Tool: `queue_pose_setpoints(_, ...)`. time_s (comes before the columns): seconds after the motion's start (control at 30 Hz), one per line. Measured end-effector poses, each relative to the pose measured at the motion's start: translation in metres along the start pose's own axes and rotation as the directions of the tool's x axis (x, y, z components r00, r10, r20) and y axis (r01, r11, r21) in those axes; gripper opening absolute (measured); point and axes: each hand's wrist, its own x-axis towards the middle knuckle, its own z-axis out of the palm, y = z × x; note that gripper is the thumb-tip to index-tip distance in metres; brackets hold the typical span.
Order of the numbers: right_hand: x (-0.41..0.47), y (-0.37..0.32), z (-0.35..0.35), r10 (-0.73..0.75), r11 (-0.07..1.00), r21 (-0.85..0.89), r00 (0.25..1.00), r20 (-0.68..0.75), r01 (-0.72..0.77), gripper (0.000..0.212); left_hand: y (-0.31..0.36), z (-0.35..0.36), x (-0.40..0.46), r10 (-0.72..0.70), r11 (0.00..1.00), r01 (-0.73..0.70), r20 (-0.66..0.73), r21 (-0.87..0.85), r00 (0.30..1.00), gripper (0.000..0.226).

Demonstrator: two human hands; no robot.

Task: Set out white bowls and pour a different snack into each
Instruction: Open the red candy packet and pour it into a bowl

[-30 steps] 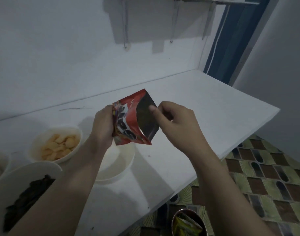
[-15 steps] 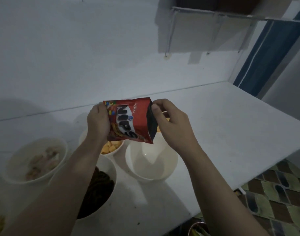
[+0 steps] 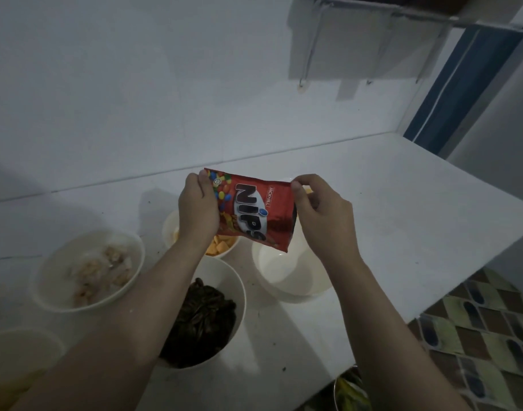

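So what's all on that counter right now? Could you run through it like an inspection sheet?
Surface: white counter, a few dark specks near the bowls.
Job's things: red Nips packet held above the empty bowl; bowl of dark snack; bowl of pale pieces; bowl of orange pieces, partly hidden by the wrist.
Clutter: another bowl at the left edge, contents unclear.
Hands: left hand grips the packet's left end; right hand pinches its right end.
Cables: nothing seen.
Surroundings: white wall, wall shelf above, patterned floor, a container below the counter edge.
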Motion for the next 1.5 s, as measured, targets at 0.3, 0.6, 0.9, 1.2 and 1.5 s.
queue_pose_setpoints(0.3,-0.009,0.015,0.000,-0.077,0.985,-0.159,0.997,-0.028,0.072,0.014,-0.004,-0.003,-0.009,0.092,0.996,-0.092,0.004,0.013,0.996,0.035)
queue_pose_setpoints(0.6,-0.012,0.018,0.000,-0.087,0.975,-0.211,0.996,-0.038,0.077,0.013,0.001,-0.002,-0.010,0.127,0.992,-0.127,0.011,-0.004,0.992,0.035)
queue_pose_setpoints(0.9,-0.012,0.019,0.000,-0.052,0.980,-0.194,0.998,-0.028,0.046,0.013,0.004,-0.001,-0.012,0.144,0.990,-0.144,0.017,0.004,0.989,0.033)
queue_pose_setpoints(1.2,-0.009,0.026,-0.005,-0.037,0.966,-0.255,0.999,0.010,0.038,0.013,0.008,0.000,-0.011,0.186,0.983,-0.186,0.039,-0.007,0.982,0.035)
queue_pose_setpoints(1.5,-0.011,0.029,-0.007,-0.045,0.966,-0.256,0.999,-0.009,0.041,0.013,0.011,-0.001,-0.013,0.201,0.979,-0.200,0.069,-0.026,0.977,0.034)
